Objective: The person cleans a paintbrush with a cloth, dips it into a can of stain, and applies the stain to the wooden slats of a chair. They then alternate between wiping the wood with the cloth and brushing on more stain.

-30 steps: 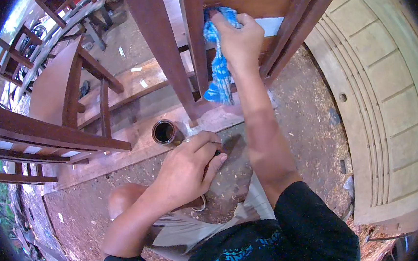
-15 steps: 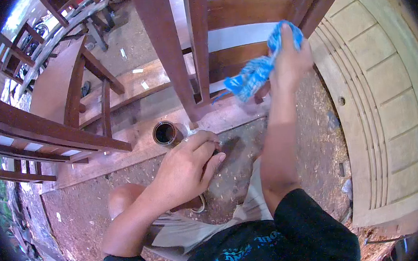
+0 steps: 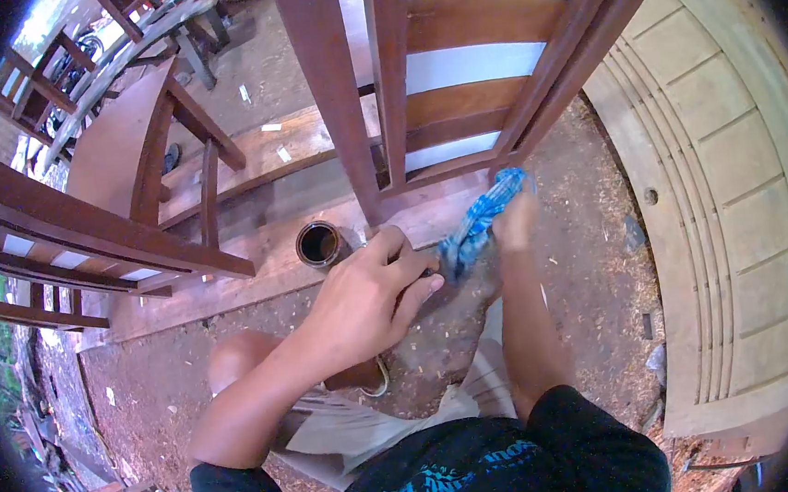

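**Blue and white cloth (image 3: 483, 220) in the right hand (image 3: 516, 222)**

The bunched, patterned cloth is just below the bottom corner of a dark brown wooden frame (image 3: 464, 23) with wide slats across it. White shows between the slats. The right hand looks a bit blurry, but its fingers are wrapped around the cloth. The cloth's low end comes down right by the fingertips of the left hand (image 3: 374, 289). That hand is curled, with its thumb and fingers close together. I cannot tell if it pinches anything, or if it touches the cloth.

Near the left hand, an open round jar with a dark inside (image 3: 302, 253) sits on a flat brown board (image 3: 195, 303). To the left is a brown wooden chair with a wide seat (image 3: 119, 157). Far to the right is a big, pale wooden panel with carved lines (image 3: 724, 211). Bits are scattered on the brown dirt ground (image 3: 584, 305).
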`<state>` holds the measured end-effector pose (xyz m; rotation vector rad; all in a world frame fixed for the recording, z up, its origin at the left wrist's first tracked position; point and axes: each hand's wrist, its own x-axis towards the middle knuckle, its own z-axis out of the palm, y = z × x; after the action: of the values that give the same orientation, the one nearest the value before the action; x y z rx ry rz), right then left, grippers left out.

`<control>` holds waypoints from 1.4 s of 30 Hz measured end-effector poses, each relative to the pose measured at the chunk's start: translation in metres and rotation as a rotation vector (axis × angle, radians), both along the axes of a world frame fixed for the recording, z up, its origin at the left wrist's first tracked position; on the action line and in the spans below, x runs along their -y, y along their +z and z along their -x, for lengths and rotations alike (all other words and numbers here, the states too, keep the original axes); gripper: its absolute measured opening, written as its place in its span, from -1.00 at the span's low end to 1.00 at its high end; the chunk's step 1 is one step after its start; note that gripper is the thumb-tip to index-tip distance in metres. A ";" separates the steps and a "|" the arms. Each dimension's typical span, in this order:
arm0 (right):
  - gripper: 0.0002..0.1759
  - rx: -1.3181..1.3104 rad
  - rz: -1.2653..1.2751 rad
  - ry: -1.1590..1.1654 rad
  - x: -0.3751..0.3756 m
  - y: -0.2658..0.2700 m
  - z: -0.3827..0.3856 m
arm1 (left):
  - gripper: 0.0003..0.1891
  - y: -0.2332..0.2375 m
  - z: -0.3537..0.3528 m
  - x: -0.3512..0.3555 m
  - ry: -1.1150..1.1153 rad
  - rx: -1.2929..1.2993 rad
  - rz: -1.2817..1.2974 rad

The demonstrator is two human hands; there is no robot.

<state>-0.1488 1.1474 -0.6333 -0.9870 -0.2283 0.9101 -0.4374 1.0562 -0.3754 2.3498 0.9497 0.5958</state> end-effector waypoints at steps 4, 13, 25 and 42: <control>-0.67 -0.153 -0.099 -0.008 -0.020 -0.077 -0.021 | -0.80 -0.004 0.000 0.001 0.005 -0.014 0.016; -0.59 1.265 0.543 0.490 -0.015 -0.097 -0.010 | -0.82 -0.005 0.001 -0.001 0.048 -0.043 -0.061; -0.51 0.991 0.026 0.664 0.116 0.122 0.102 | -0.78 -0.019 -0.001 -0.006 0.105 -0.091 -0.199; -0.78 0.154 -0.453 0.168 0.042 0.154 0.073 | -0.79 -0.030 0.004 0.004 0.017 -0.212 -0.030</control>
<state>-0.2218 1.1052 -0.4788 -0.6211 -0.6271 0.8829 -0.4412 1.0527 -0.4057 2.4706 1.0601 0.3746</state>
